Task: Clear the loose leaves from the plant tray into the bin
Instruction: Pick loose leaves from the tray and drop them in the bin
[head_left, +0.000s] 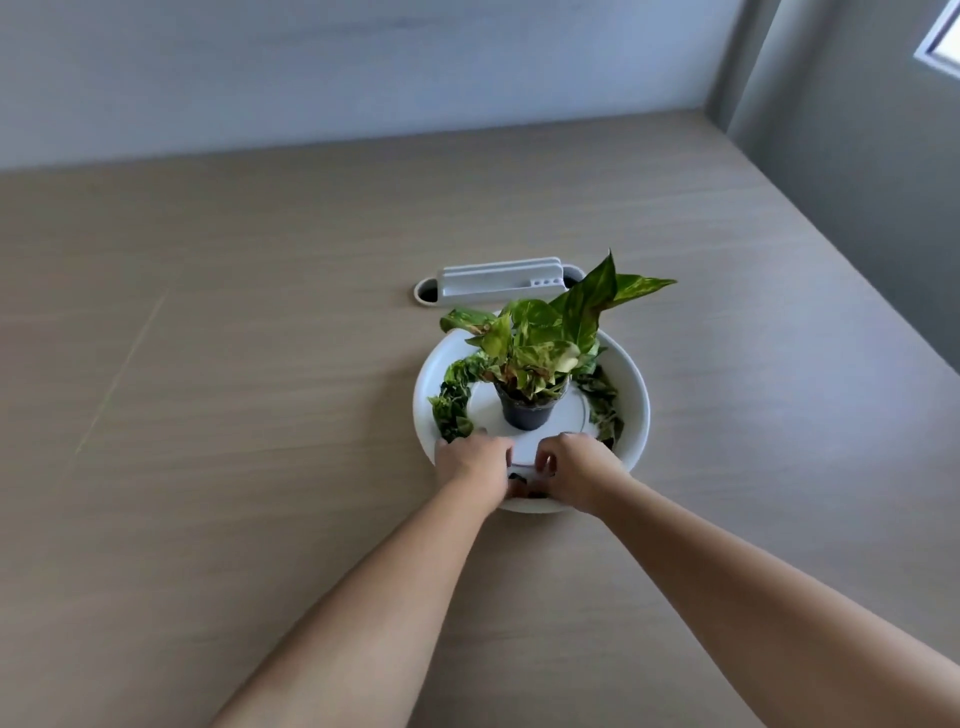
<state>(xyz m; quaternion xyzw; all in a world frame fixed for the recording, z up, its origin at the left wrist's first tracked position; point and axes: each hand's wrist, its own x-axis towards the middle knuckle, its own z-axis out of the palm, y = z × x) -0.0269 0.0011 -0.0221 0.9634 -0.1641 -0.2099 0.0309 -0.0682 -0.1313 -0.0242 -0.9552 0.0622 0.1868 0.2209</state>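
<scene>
A round white plant tray (631, 410) sits on the wooden table. A small dark pot (524, 413) with a green and yellow plant (550, 332) stands on the tray's raised middle. Loose green leaves (452, 397) lie in the tray's groove on the left, and more loose leaves (605, 402) lie on the right. My left hand (470, 465) and my right hand (574, 467) are both at the tray's near edge, fingers curled down over dark leaves (524, 488) in the groove. Whether either hand grips a leaf is hidden. No bin is in view.
A white cable grommet cover (498, 283) is set into the table just behind the tray. The table (234, 364) stretches wide to the left and near side. A grey wall runs along the back, and the table's right edge meets a grey wall.
</scene>
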